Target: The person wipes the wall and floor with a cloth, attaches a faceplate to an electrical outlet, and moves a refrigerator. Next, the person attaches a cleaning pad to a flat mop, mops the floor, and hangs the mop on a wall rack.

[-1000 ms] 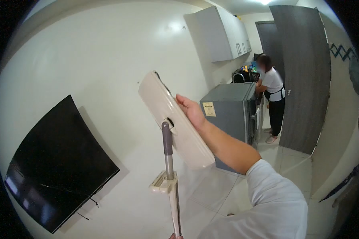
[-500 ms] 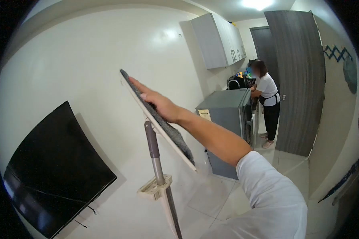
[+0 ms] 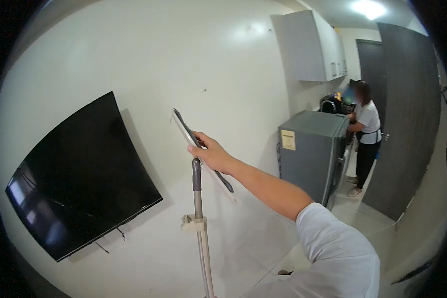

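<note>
A flat mop (image 3: 197,179) stands head-up in front of me, its pole running down out of the bottom of the view. Its thin head with a dark grey pad (image 3: 223,181) is tilted, seen nearly edge-on. My right hand (image 3: 214,155) grips the head near its middle, thumb on the pale plate side and fingers over the pad side. A beige plastic slider (image 3: 193,222) sits on the pole below the grey grip. My left hand is out of view.
A black television (image 3: 84,179) hangs on the white wall at left, cables below it. A grey refrigerator (image 3: 310,149) stands at right under wall cabinets (image 3: 310,47). Beyond it, a person (image 3: 368,121) in a white shirt stands beside a dark door (image 3: 409,114).
My right hand has gone from lying flat along the pad to gripping the mop head's edge. The head has turned more edge-on, and the view has swung left.
</note>
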The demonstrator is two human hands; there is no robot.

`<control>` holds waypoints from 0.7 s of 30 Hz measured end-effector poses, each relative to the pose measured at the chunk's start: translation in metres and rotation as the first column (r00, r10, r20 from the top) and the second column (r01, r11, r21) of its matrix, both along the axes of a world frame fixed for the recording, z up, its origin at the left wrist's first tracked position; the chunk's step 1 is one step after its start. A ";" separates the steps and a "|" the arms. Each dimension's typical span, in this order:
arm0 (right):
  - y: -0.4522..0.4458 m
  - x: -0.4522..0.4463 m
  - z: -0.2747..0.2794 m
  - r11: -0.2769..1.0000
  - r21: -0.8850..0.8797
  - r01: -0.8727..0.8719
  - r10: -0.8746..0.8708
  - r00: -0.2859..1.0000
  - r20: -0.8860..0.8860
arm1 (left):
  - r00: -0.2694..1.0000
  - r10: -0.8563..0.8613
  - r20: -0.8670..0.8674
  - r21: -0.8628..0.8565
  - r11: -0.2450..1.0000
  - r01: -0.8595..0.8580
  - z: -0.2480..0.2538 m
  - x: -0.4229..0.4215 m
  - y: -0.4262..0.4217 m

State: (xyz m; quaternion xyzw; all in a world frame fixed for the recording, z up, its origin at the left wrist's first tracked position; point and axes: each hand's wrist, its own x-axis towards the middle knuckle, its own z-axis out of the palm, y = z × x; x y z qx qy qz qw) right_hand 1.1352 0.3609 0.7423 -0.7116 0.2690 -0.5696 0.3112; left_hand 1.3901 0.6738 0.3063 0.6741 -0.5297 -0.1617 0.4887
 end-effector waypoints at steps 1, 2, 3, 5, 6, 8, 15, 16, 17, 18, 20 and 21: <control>-0.015 0.003 -0.005 1.000 0.008 -0.025 0.025 1.000 0.004 | 0.995 0.100 0.018 0.001 0.995 -0.100 0.008 -0.005 0.000; -0.032 0.006 -0.010 1.000 -0.009 -0.009 0.009 1.000 -0.008 | 0.992 0.122 0.025 0.008 0.992 -0.122 0.020 -0.011 -0.002; -0.049 0.006 -0.014 1.000 -0.025 0.008 -0.008 1.000 -0.018 | 0.970 0.227 0.082 0.001 0.974 -0.228 0.032 -0.020 -0.006; -0.087 0.007 -0.019 0.999 -0.013 -0.045 0.046 0.998 0.039 | 0.927 0.343 0.152 -0.008 0.938 -0.345 0.054 -0.036 -0.023; -0.107 0.006 -0.021 0.997 -0.011 -0.079 0.080 0.993 0.088 | 0.905 0.410 0.116 0.007 0.910 -0.414 0.063 -0.046 -0.035; -0.148 0.004 -0.021 0.981 0.019 -0.191 0.184 0.966 0.182 | 0.882 0.463 0.093 0.081 0.879 -0.470 0.073 -0.058 -0.064; -0.300 0.000 -0.015 0.999 -0.042 0.019 -0.011 0.983 0.183 | 0.843 0.388 0.373 -0.182 0.921 -0.343 0.090 -0.120 -0.211; -0.317 0.003 -0.022 0.888 -0.169 0.427 -0.427 0.903 0.043 | 0.898 0.351 0.264 0.052 0.925 -0.377 0.105 -0.140 -0.226; -0.307 -0.003 -0.029 0.860 -0.167 0.482 -0.474 0.876 0.089 | 0.891 0.366 0.268 0.058 0.917 -0.394 0.104 -0.154 -0.239; -0.288 -0.013 -0.042 0.827 -0.166 0.537 -0.520 0.843 0.133 | 0.901 0.361 0.242 0.018 0.926 -0.376 0.099 -0.166 -0.255; -0.267 -0.013 -0.106 0.819 -0.427 0.383 -0.387 0.918 0.082 | 0.898 0.353 0.264 -0.105 0.935 -0.337 0.077 -0.176 -0.281; -0.259 -0.010 -0.144 0.842 -0.499 0.205 -0.211 0.976 0.044 | 0.889 0.376 0.261 -0.098 0.927 -0.363 0.078 -0.186 -0.286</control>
